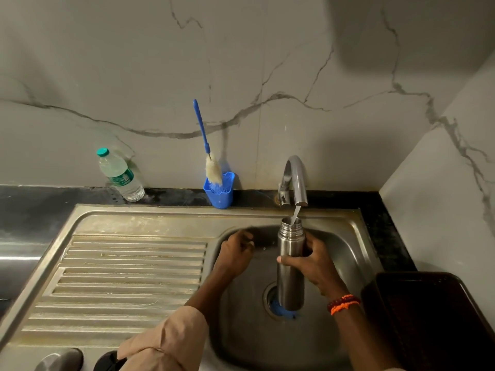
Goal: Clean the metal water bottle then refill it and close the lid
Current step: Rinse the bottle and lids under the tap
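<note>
The metal water bottle (290,279) stands upright over the sink basin, its open mouth under the tap (296,180). A thin stream of water (296,214) runs from the spout into the bottle. My right hand (312,262) grips the bottle around its middle. My left hand (237,251) hovers over the basin to the left of the bottle, fingers loosely curled, holding nothing. A blue bottle brush (205,143) with white bristles stands in a blue cup (219,191) behind the sink. Two rounded pieces, one metal (60,360) and one black (105,361), lie at the sink's front edge.
A steel sink (348,253) with a ribbed drainboard (128,279) on the left fills the counter. A clear plastic water bottle (120,176) stands at the back left. A dark tray (428,317) sits to the right of the basin. Something blue (278,310) lies at the drain.
</note>
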